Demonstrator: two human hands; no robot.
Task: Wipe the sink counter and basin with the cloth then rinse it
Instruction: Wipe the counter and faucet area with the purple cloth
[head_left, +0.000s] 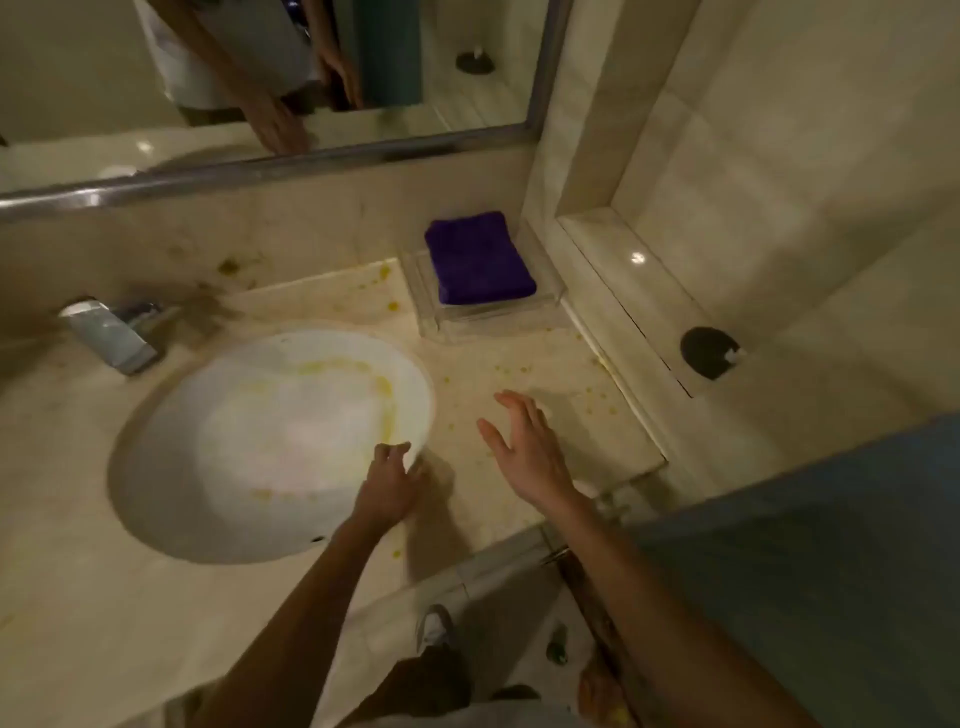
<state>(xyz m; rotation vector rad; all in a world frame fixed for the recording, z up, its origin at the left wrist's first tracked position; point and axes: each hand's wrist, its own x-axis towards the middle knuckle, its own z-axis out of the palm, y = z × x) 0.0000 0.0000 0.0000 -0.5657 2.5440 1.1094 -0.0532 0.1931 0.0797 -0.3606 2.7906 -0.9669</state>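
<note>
A: Cloth (480, 258), purple, folded square. Location?

B: Far right corner of the counter (545, 374), lying in a clear tray (441, 322) that sits against the back wall, just below the mirror (260, 171). Neither hand touches it; it is well apart from both.

A: Basin, condition?

B: Basin (270, 447), white, oval, set into the counter. Yellow smears along its right inner wall and far side, with a few yellow flecks near the front. A small dark overflow hole shows at the near rim.

A: Counter, condition?

B: Beige stone. Yellow spots scattered to the right of the basin and near the tray; one more spot close to the front edge. Dark brownish stains on the back wall behind the tap (111, 332), with a yellowish blotch among them.

A: Tap?

B: Chrome, at the left rear of the basin, spout pointing toward the bowl. No water visible.

A: Hands, state?

B: Left hand (392, 480), fingers loosely curled, tips resting on the basin's right front rim; nothing in it. Right hand (524, 441), spread flat with fingers apart, palm down above the spotted counter right of the basin; nothing in it. Whether the palm touches the stone, cannot tell; the frame is slightly blurred.

A: Other entries?

B: Mirror, metal-framed, reflecting one arm and hand. Round black object (709, 352) on the ledge to the right. One shoe (434, 626) visible on the floor below the counter edge.
</note>
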